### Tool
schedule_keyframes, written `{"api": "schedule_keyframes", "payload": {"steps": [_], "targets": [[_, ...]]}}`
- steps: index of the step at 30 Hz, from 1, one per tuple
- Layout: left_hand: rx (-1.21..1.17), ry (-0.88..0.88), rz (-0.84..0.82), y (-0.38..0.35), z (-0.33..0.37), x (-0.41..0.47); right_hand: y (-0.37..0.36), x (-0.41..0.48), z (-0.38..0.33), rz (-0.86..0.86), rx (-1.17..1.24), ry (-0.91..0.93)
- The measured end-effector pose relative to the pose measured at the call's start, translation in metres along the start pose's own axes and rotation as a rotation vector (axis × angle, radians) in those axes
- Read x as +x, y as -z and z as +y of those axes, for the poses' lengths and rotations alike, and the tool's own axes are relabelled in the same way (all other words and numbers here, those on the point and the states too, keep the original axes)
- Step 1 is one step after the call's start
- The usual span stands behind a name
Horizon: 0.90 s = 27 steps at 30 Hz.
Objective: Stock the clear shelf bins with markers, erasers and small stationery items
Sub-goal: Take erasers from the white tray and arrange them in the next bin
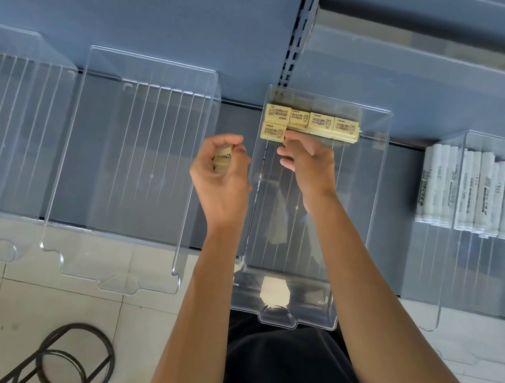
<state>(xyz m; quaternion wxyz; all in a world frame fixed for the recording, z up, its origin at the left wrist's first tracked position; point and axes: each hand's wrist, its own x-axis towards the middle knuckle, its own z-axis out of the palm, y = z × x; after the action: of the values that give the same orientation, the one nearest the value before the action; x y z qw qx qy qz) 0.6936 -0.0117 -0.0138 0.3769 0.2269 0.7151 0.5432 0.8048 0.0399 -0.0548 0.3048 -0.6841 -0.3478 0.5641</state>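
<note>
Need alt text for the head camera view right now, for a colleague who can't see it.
Seen from above, the right hand reaches the front-left of the cream erasers lined at the back of the middle clear bin, while the left hand grips spare erasers. Two empty bins lie to the left; a bin on the right holds white markers.

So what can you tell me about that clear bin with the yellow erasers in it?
The clear bin looks like transparent plastic: a long rectangular tray with low walls, a ribbed floor and a notched front lip. It lies on the grey shelf, its front end overhanging toward the person. A cluster of cream-yellow erasers sits against its back wall, and the rest of its floor is bare. The right hand reaches in over it, fingertips at the front-left eraser.
</note>
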Motion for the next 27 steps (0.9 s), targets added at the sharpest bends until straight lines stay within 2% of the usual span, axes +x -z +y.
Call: {"api": "schedule_keyframes", "payload": {"steps": [5, 8, 13, 18, 23, 27], "targets": [[-0.053, -0.023, -0.038, -0.006, 0.007, -0.011, 0.014, -0.015, -0.005, -0.118, 0.013, -0.014], [-0.104, -0.039, -0.117, -0.008, 0.015, -0.016, 0.018, -0.027, -0.012, -0.139, -0.025, 0.034], [-0.163, 0.031, -0.164, -0.016, 0.011, -0.030, 0.024, -0.052, -0.024, -0.291, 0.198, 0.093], [-0.134, 0.045, -0.237, -0.013, 0.008, -0.043, 0.036, -0.065, -0.026, -0.273, 0.105, 0.216], [0.038, 0.024, -0.366, -0.008, 0.003, -0.048, 0.048, -0.071, -0.014, -0.276, 0.065, 0.207], [0.073, 0.042, -0.439, -0.006, -0.002, -0.056, 0.051, -0.075, -0.004, -0.259, 0.054, 0.190]]}}
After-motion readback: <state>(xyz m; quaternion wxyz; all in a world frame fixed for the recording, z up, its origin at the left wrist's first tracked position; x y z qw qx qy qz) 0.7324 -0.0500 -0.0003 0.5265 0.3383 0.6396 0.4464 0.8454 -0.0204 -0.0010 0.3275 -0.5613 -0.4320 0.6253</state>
